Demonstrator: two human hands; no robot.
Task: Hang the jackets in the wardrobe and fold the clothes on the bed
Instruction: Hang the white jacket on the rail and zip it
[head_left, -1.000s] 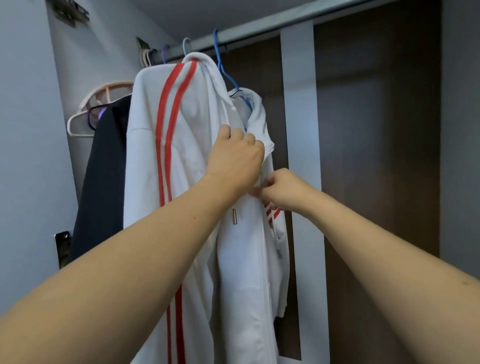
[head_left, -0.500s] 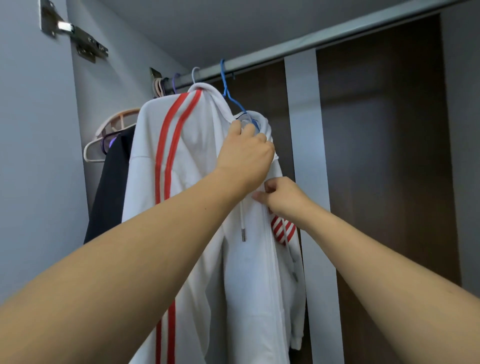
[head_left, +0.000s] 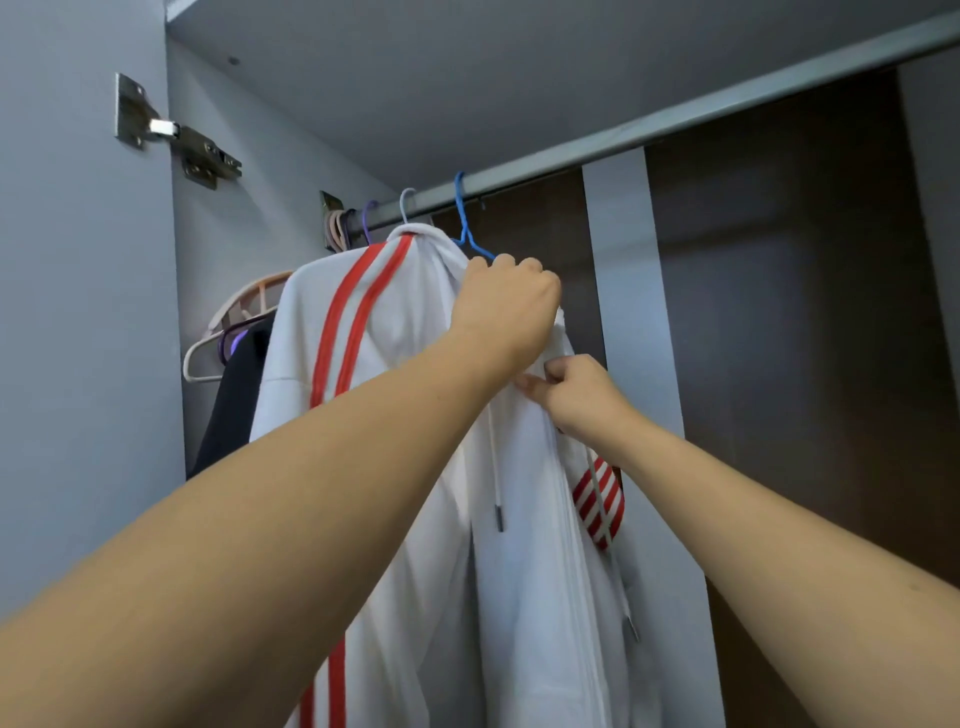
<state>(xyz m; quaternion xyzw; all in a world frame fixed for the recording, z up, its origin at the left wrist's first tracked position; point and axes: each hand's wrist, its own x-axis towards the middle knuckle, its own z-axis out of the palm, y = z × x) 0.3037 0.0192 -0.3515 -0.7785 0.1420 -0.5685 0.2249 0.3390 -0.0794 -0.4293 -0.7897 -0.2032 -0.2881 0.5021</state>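
Observation:
A white hooded jacket (head_left: 395, 332) with two red stripes down the sleeve hangs from the wardrobe rail (head_left: 649, 135). A blue wire hanger (head_left: 464, 223) is hooked on the rail beside a white hanger hook. My left hand (head_left: 506, 304) grips the jacket's collar at the top, just under the blue hanger. Below it, my right hand (head_left: 576, 392) pinches the jacket's front edge by the zip. A drawcord with a metal tip dangles beneath my hands.
A dark jacket (head_left: 236, 405) hangs left of the white one, with pink and purple hangers (head_left: 228, 332) beside it. The grey wardrobe side wall (head_left: 78, 364) carries a door hinge (head_left: 176, 135). Dark brown back panels (head_left: 789, 312) lie to the right.
My left hand has climbed from the jacket's chest to its collar by the blue hanger. My right hand stays pinched on the front edge. The view has tilted upward.

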